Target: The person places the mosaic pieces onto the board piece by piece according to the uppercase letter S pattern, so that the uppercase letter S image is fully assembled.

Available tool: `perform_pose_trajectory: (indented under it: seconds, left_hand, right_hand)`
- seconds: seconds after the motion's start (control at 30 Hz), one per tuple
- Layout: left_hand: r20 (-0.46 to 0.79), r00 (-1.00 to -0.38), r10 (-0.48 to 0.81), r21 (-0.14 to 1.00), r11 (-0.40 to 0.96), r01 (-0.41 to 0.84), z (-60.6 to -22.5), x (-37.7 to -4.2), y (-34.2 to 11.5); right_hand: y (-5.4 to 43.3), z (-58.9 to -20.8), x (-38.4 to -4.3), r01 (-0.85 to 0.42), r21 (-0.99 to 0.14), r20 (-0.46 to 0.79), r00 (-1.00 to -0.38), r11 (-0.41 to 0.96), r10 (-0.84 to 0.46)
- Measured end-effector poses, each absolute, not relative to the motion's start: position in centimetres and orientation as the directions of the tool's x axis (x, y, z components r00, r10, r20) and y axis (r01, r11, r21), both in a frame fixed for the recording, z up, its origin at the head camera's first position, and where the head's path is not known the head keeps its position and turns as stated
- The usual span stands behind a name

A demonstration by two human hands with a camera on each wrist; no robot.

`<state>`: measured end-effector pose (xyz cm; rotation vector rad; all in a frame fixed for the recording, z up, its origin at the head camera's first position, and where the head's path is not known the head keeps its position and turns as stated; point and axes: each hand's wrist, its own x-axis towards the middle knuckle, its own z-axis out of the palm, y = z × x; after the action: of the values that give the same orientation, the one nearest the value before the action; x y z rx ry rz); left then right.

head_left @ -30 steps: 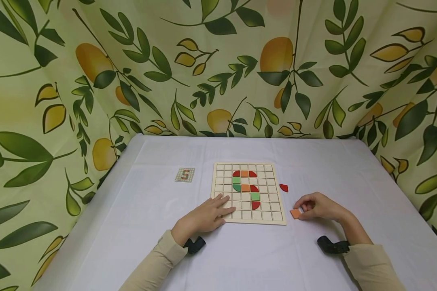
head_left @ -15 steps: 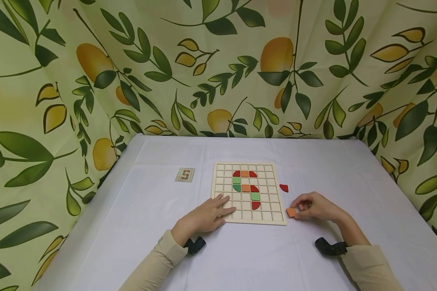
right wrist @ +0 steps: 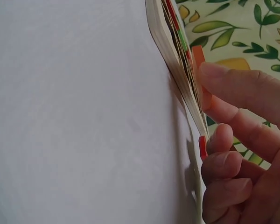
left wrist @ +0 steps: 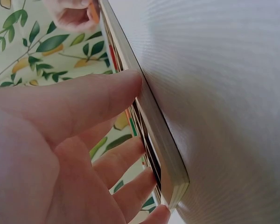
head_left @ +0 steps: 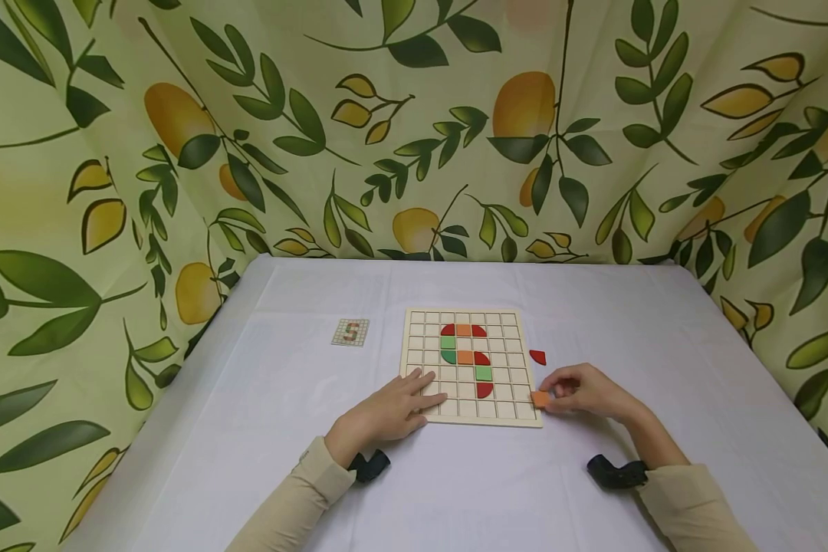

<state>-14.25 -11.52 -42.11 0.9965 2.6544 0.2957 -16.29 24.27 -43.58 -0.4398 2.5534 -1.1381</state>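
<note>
A square wooden grid board lies on the white table, with red, orange and green tiles set in its cells in an S-like curve. My left hand rests on the board's lower left corner, fingers spread; in the left wrist view its thumb touches the edge. Between thumb and fingers, my right hand pinches an orange square tile at the board's right edge. The right wrist view shows the orange tile raised above the table, its other fingers curled in.
A loose red quarter-round tile lies just right of the board. To the left is a small pattern card with an S on a grid. A leaf-and-fruit curtain hangs behind the white table.
My right hand has moved left with the orange tile, from the tabletop beside the board to the board's right edge. The left hand has stayed in place.
</note>
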Motion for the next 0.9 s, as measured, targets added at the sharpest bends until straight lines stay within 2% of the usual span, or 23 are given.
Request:
perform_pose_trajectory:
  seconds: [0.2,0.9]
  left_hand:
    - [-0.19,-0.714,0.674,0.296,0.733,0.613,-42.1,-14.2,-11.5]
    - [-0.19,-0.716,0.671,0.293,0.735,0.611,-42.1,-14.2,-11.5]
  right_hand:
    - [23.3,-43.4,-16.2,-0.106,-0.761,-0.171,-0.919,0.64,-0.356]
    - [20.9,-42.9,-16.6,-0.067,-0.793,-0.172,-0.929,0.606,-0.328]
